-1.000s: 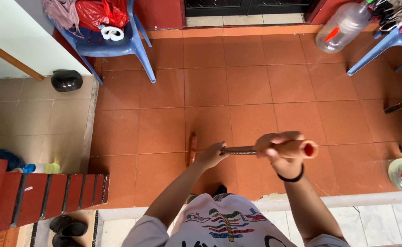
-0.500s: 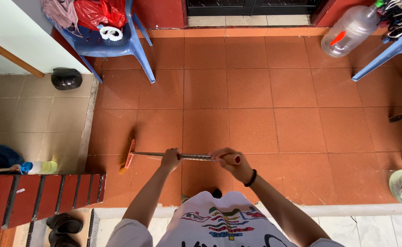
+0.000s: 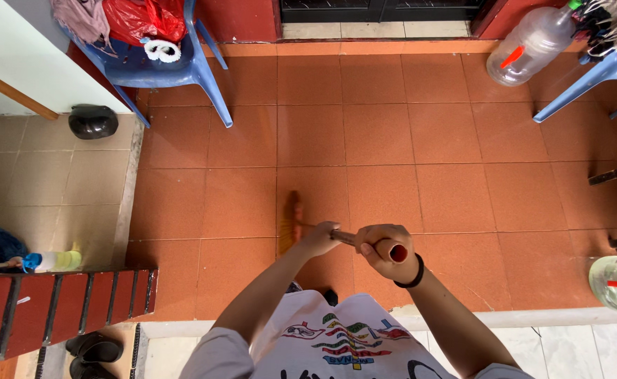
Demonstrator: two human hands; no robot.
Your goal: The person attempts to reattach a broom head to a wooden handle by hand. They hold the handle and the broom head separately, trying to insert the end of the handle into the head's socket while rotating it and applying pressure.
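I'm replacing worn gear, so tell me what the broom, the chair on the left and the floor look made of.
Broom: orange bristles, likely plastic but blurred; the handle looks metal, with an orange grip end.
Blue chair: moulded plastic, smooth with a slight sheen.
Floor: matte terracotta-coloured tiles, probably ceramic, with grout lines.

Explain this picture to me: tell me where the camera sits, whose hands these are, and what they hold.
There is one view, from a camera worn on a person's head, looking straight down. The two bare arms are that person's own. The left hand grips the broom handle lower down; the right hand, with a black wristband, grips the handle's top end. The broom head is down on the orange tiled floor. Around it stand a blue chair piled with cloth and a red bag, a clear jug, and a black helmet on the paler tiles.
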